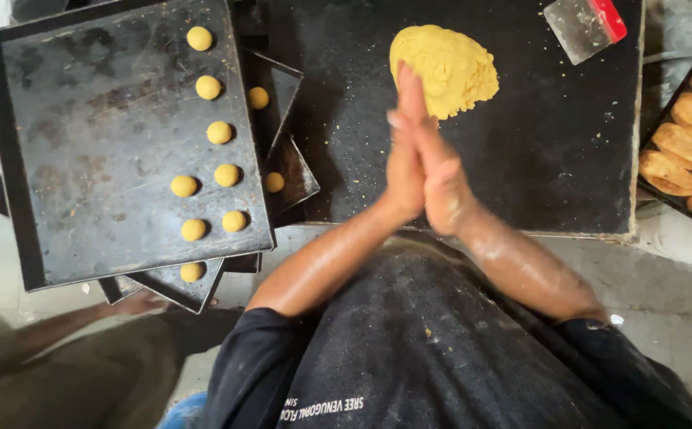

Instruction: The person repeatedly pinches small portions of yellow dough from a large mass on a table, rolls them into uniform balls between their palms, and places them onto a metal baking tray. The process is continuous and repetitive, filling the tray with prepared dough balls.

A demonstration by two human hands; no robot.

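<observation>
Left hand, right hand pressed palm to palm, grip closed; contents hidden, cannot tell. Risk: anything between palms slips, drops onto dusty worktop beside dough mound.

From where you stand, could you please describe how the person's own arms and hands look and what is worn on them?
Both forearms are bare from above the elbow down; the left hand and right hand wear no gloves, rings or watch that I can see. A pale floury dusting shows on the forearms. Short dark sleeves of a black T-shirt, speckled with flour, end above the elbows.
</observation>
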